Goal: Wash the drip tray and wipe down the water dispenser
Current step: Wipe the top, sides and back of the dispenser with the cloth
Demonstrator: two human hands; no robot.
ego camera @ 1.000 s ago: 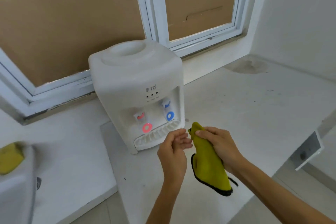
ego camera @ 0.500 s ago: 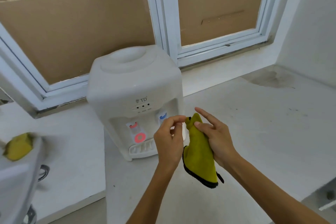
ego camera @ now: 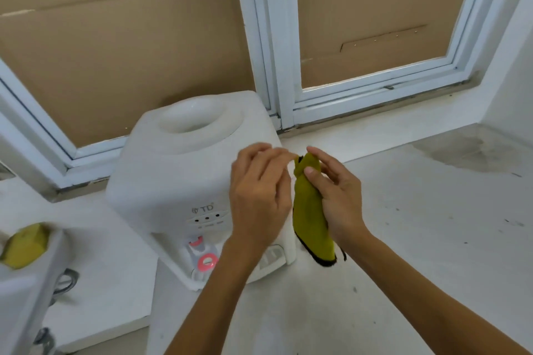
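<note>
The right hand (ego camera: 336, 199) pinched the yellow cloth (ego camera: 310, 210), hanging lengthwise; the left hand (ego camera: 259, 196), fingers curled at its top corner, was nearer the dispenser (ego camera: 178, 181), just left.

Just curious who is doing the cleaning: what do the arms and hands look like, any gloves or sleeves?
Two bare arms reach in from the bottom edge. No gloves, no sleeves in view, no watch, rings or bracelets on the left hand or right hand. Nails are short and unpainted.
</note>
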